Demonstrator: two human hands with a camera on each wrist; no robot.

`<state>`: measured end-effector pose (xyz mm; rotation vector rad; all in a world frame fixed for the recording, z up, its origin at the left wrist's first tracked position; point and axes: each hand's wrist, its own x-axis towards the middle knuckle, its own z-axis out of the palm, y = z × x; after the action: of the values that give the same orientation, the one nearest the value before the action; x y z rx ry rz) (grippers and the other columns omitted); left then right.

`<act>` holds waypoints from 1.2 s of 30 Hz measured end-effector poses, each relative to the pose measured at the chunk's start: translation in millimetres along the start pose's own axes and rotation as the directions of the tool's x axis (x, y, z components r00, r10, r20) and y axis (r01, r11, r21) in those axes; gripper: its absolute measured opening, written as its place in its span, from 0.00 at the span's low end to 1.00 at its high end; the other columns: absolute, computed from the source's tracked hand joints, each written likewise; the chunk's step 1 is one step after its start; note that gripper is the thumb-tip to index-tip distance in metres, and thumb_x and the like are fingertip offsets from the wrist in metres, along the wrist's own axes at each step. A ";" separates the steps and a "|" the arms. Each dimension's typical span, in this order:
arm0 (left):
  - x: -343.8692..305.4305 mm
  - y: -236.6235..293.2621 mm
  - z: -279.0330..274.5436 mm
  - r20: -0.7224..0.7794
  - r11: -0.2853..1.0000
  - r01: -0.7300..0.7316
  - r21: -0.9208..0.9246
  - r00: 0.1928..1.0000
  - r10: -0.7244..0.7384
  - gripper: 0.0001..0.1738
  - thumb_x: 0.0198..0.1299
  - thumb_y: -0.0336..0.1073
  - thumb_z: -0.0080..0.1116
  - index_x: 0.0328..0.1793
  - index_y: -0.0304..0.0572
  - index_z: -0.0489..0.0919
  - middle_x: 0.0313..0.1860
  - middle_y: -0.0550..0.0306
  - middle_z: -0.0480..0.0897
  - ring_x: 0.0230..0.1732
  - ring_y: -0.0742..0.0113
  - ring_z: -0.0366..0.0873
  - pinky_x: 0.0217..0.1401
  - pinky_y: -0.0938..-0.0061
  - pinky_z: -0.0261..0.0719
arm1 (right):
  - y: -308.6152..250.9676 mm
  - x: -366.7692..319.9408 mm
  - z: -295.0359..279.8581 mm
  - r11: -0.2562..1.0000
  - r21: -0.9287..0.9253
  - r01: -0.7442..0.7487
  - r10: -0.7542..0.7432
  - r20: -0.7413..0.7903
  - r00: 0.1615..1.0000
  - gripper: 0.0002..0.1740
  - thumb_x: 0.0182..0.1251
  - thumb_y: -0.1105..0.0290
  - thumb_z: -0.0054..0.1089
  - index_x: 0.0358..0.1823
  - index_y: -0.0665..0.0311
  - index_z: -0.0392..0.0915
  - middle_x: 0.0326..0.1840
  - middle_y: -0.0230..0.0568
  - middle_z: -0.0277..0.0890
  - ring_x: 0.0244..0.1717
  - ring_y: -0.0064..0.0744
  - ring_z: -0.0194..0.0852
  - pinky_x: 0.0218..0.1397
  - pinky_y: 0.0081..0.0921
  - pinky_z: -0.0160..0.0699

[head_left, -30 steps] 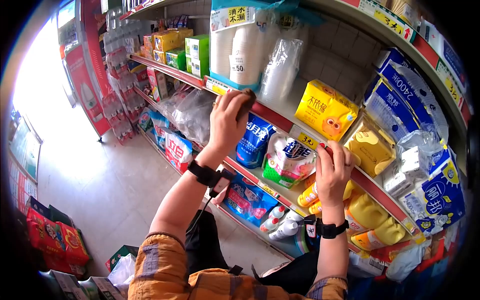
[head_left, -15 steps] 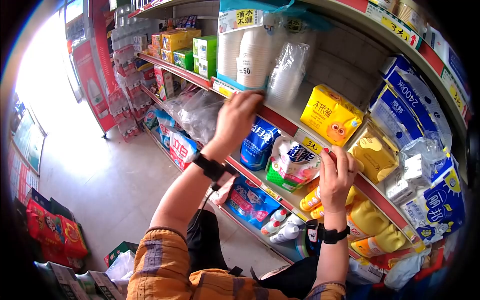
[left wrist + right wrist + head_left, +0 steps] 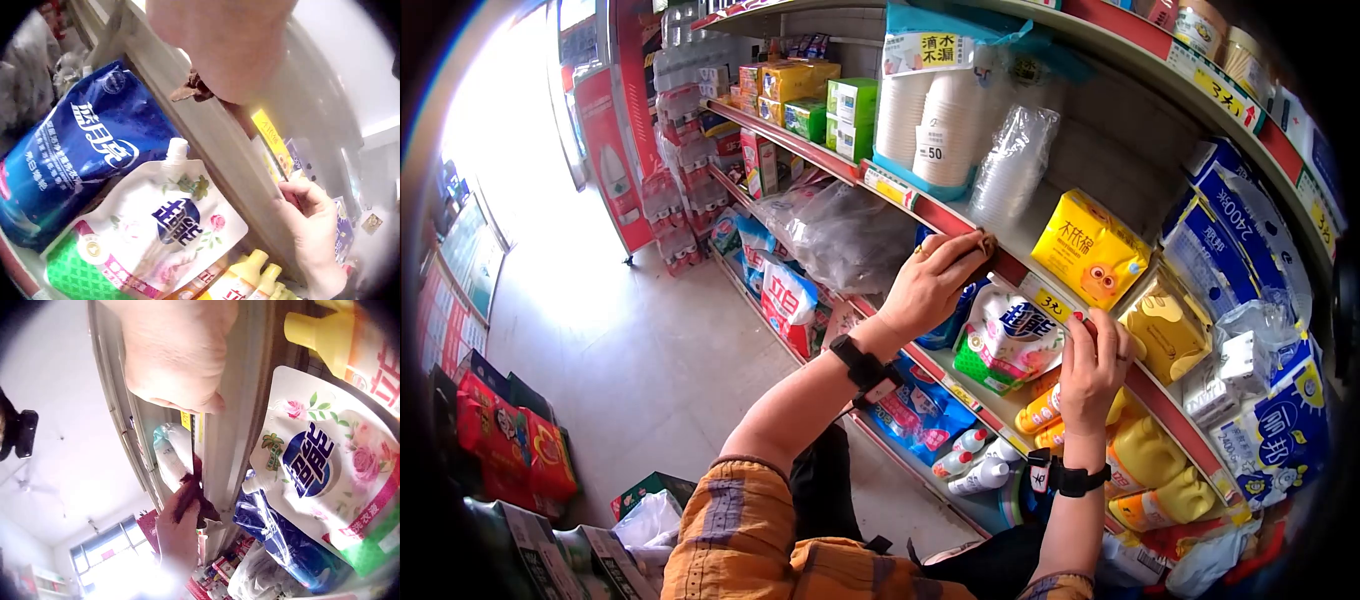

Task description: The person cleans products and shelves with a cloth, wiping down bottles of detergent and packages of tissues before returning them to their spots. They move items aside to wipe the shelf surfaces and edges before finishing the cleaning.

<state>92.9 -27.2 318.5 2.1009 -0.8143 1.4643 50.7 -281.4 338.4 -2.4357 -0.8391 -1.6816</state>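
Observation:
My left hand (image 3: 935, 285) holds a brown cloth (image 3: 987, 243) against the red front edge (image 3: 1012, 268) of the middle shelf; in the left wrist view the cloth (image 3: 195, 87) pokes out below the hand (image 3: 219, 44). To its right, the fingers of my right hand (image 3: 1095, 370) curl at the same edge, beside a yellow price label (image 3: 1050, 303). The right wrist view has the cloth (image 3: 187, 500) bunched in my left fingers, with the back of my right hand (image 3: 175, 356) above; its fingertips are hidden there.
Above the edge stand bagged paper cups (image 3: 945, 130), clear plastic cups (image 3: 1015, 165) and a yellow tissue pack (image 3: 1090, 248). Below are a white detergent pouch (image 3: 1010, 335), a blue pouch (image 3: 94, 150) and yellow bottles (image 3: 1150, 450). Tiled floor (image 3: 640, 340) lies left.
My left hand has slid rightward along the shelf edge with the cloth, closer to my right hand. The right hand stays by the price label. The head view has shifted slightly.

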 end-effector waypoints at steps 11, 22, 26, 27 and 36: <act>-15.3 -28.9 -8.0 -0.064 0.992 0.126 -0.013 0.990 -0.127 0.24 0.45 0.23 0.63 0.52 0.41 0.81 0.62 0.52 0.77 0.57 0.47 0.75 0.59 0.58 0.76 | -2.8 0.7 -1.8 1.000 -0.012 0.000 0.001 0.027 1.000 0.12 0.58 0.79 0.66 0.44 0.61 0.80 0.53 0.40 0.74 0.54 0.44 0.71 0.57 0.40 0.70; -18.0 -11.7 2.1 -0.080 0.977 0.153 -0.146 0.983 -0.166 0.14 0.47 0.25 0.64 0.42 0.40 0.78 0.57 0.53 0.79 0.54 0.49 0.75 0.58 0.60 0.75 | -2.9 0.7 -3.8 1.000 -0.014 0.000 0.000 0.036 0.999 0.12 0.59 0.78 0.65 0.44 0.61 0.80 0.53 0.40 0.74 0.54 0.43 0.70 0.58 0.40 0.68; -24.4 -13.7 10.6 -0.158 0.970 0.208 -0.126 0.961 -0.226 0.16 0.42 0.21 0.65 0.41 0.39 0.78 0.57 0.51 0.79 0.53 0.48 0.77 0.55 0.61 0.77 | -2.8 -0.2 -1.2 1.000 -0.022 -0.002 0.003 0.030 1.000 0.12 0.59 0.78 0.65 0.45 0.60 0.80 0.53 0.40 0.74 0.55 0.43 0.70 0.58 0.40 0.69; -26.0 -11.4 10.4 -0.171 0.963 0.228 -0.144 0.953 -0.251 0.16 0.42 0.21 0.65 0.40 0.39 0.78 0.57 0.51 0.79 0.53 0.48 0.77 0.55 0.61 0.77 | -2.8 -0.9 -0.1 1.000 -0.025 -0.003 0.003 0.023 1.000 0.12 0.59 0.78 0.65 0.45 0.60 0.80 0.53 0.40 0.74 0.55 0.43 0.70 0.59 0.40 0.69; -109.9 -49.0 1.9 0.061 0.864 0.487 -0.128 0.873 -0.484 0.22 0.41 0.19 0.62 0.47 0.38 0.80 0.53 0.49 0.79 0.57 0.47 0.76 0.61 0.62 0.75 | -2.2 1.4 -1.9 0.999 -0.050 0.011 -0.010 0.025 1.000 0.13 0.59 0.78 0.65 0.45 0.60 0.79 0.53 0.39 0.74 0.55 0.42 0.71 0.59 0.40 0.70</act>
<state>99.2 30.2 212.9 2.0258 -0.3378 1.0751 48.4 -279.6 339.8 -2.4935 -0.8240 -1.6996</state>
